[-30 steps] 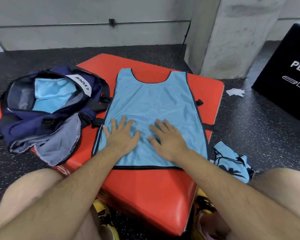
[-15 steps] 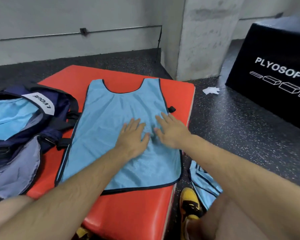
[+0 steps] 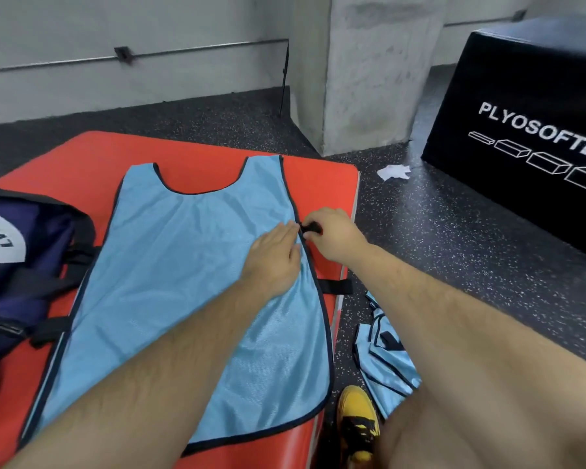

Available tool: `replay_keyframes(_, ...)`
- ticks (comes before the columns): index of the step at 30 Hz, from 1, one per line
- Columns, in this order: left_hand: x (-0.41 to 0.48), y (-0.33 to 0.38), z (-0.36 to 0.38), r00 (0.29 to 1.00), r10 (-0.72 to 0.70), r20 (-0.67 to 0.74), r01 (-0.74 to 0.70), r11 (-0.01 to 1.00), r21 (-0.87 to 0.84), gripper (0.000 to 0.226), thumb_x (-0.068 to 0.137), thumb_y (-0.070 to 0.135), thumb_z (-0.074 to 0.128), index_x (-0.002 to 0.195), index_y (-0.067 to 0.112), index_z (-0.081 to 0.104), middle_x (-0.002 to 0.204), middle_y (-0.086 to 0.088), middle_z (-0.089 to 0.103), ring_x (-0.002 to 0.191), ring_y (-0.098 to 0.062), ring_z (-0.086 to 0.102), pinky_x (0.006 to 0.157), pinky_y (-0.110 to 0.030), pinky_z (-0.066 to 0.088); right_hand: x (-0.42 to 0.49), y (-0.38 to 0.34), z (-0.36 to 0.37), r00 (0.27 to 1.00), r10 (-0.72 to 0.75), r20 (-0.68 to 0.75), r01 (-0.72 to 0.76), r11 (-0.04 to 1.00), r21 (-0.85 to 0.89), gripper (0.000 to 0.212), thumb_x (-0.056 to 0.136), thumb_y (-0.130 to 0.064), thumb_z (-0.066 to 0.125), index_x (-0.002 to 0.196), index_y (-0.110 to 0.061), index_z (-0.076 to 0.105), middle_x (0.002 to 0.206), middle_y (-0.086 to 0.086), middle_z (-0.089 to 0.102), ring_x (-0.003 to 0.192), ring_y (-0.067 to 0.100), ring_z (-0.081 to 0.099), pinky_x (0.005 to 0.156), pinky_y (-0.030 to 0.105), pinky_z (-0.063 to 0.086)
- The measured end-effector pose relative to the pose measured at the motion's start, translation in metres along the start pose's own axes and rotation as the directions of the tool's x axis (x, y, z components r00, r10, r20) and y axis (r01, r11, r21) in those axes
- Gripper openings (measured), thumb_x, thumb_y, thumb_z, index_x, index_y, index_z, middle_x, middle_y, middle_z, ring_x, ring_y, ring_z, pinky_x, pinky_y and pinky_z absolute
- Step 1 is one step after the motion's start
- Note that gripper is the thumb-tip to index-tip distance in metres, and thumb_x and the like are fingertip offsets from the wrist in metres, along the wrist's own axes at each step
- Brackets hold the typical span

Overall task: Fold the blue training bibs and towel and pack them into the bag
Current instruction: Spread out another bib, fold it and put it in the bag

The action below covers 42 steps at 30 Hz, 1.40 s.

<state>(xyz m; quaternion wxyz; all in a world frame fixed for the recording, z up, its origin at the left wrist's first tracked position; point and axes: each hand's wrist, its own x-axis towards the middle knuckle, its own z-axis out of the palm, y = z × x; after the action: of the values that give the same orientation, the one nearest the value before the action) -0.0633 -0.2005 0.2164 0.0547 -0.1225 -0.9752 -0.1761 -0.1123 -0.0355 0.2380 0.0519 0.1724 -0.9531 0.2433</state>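
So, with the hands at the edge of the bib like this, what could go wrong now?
1. The right hand pinches the upper black side strap; folded in crooked, it could bunch the light blue mesh bib.
2. The lower black strap overhangs the red padded mat and might catch.
3. The crumpled blue bibs on the floor could be stepped on by the yellow shoe.

Single head view, angled down, close over mat (image 3: 82,157).
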Motion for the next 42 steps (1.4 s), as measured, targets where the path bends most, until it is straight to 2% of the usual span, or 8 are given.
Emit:
replay_keyframes(7, 0.000, -0.001, 0.003, 1.000, -0.009, 0.015, 0.009, 1.000, -0.003, 0.054, 0.105, 0.034, 0.030, 0.156, 0.021, 0.027, 0.163, 0.007, 0.023, 0.151, -0.011, 0.016, 0.123, -0.035, 0.012, 0.000, -0.001, -0.002, 0.946, 0.303, -0.114, -0.308, 0.951, -0.034, 0.021, 0.093, -0.005, 0.048, 0.107, -0.004, 0.064, 0.113, 0.015, 0.053, 0.105, 0.035, 0.053, 0.085, 0.041, 0.047)
replay_keyframes(11, 0.001, 0.001, 0.000, 0.999, -0.008, 0.035, 0.009, 1.000, -0.021, 0.053, 0.105, 0.033, 0.029, 0.156, 0.020, 0.029, 0.163, 0.005, 0.026, 0.151, -0.015, 0.018, 0.123, -0.037, 0.013, -0.005, -0.025, -0.007, 0.971, 0.114, -0.208, -0.150, 0.975, -0.166, 0.034, 0.084, -0.011, 0.042, 0.108, -0.008, 0.066, 0.109, 0.012, 0.060, 0.103, 0.035, 0.052, 0.084, 0.045, 0.043)
replay_keyframes(17, -0.003, -0.015, -0.033, 0.999, 0.008, 0.041, -0.003, 0.992, -0.124, 0.042, 0.091, 0.023, 0.044, 0.131, 0.013, 0.053, 0.128, -0.008, 0.058, 0.125, -0.029, 0.051, 0.107, -0.044, 0.039, -0.012, -0.084, 0.007, 0.991, -0.037, -0.128, 0.040, 0.999, 0.017, 0.037, 0.089, -0.008, 0.046, 0.122, -0.008, 0.063, 0.121, 0.011, 0.066, 0.110, 0.033, 0.056, 0.094, 0.040, 0.041)
replay_keyframes(22, -0.050, -0.070, -0.053, 0.986, -0.166, -0.015, 0.164, 0.983, -0.078, 0.053, 0.102, 0.030, 0.029, 0.151, 0.010, 0.038, 0.160, -0.007, 0.032, 0.150, -0.023, 0.022, 0.122, -0.041, 0.018, -0.016, -0.127, 0.037, 0.998, -0.064, 0.020, 0.065, 0.997, -0.029, 0.032, 0.094, -0.014, 0.048, 0.124, -0.008, 0.058, 0.126, 0.010, 0.061, 0.118, 0.032, 0.052, 0.096, 0.041, 0.040)
replay_keyframes(27, -0.114, -0.103, -0.070, 0.967, -0.252, -0.041, 0.250, 0.967, -0.050, 0.052, 0.104, 0.023, 0.032, 0.155, 0.012, 0.029, 0.164, -0.006, 0.023, 0.152, -0.023, 0.016, 0.123, -0.040, 0.012, -0.039, -0.188, 0.068, 0.985, -0.162, 0.060, 0.164, 0.986, -0.030, 0.046, 0.086, -0.022, 0.032, 0.112, -0.002, 0.064, 0.114, 0.013, 0.064, 0.109, 0.036, 0.056, 0.090, 0.043, 0.043)
replay_keyframes(31, -0.158, -0.112, -0.085, 0.962, -0.272, -0.027, 0.270, 0.960, -0.069, 0.055, 0.103, 0.019, 0.031, 0.157, 0.012, 0.024, 0.165, -0.006, 0.016, 0.153, -0.022, 0.009, 0.124, -0.038, 0.005, -0.071, -0.226, 0.082, 0.964, -0.236, 0.125, 0.246, 0.967, -0.068, 0.053, 0.086, -0.027, 0.030, 0.122, -0.004, 0.061, 0.127, 0.011, 0.061, 0.120, 0.033, 0.052, 0.097, 0.040, 0.039)
replay_keyframes(35, -0.188, -0.113, -0.087, 0.969, -0.247, -0.011, 0.246, 0.968, -0.054, 0.055, 0.102, 0.020, 0.032, 0.156, 0.012, 0.025, 0.166, -0.006, 0.013, 0.153, -0.023, 0.006, 0.124, -0.038, 0.000, -0.107, -0.238, 0.092, 0.966, -0.254, 0.058, 0.257, 0.964, -0.063, 0.044, 0.088, -0.019, 0.039, 0.122, -0.002, 0.062, 0.115, 0.012, 0.065, 0.110, 0.035, 0.058, 0.096, 0.040, 0.043)
replay_keyframes(42, -0.250, -0.109, -0.080, 0.959, -0.284, 0.010, 0.284, 0.958, -0.025, 0.059, 0.102, 0.035, 0.030, 0.158, 0.018, 0.022, 0.166, -0.001, 0.011, 0.154, -0.022, 0.003, 0.123, -0.042, 0.000, -0.162, -0.246, 0.092, 0.937, -0.290, 0.197, 0.309, 0.948, -0.074, 0.062, 0.095, -0.033, 0.024, 0.144, -0.004, 0.049, 0.146, 0.013, 0.051, 0.137, 0.034, 0.044, 0.113, 0.045, 0.036)
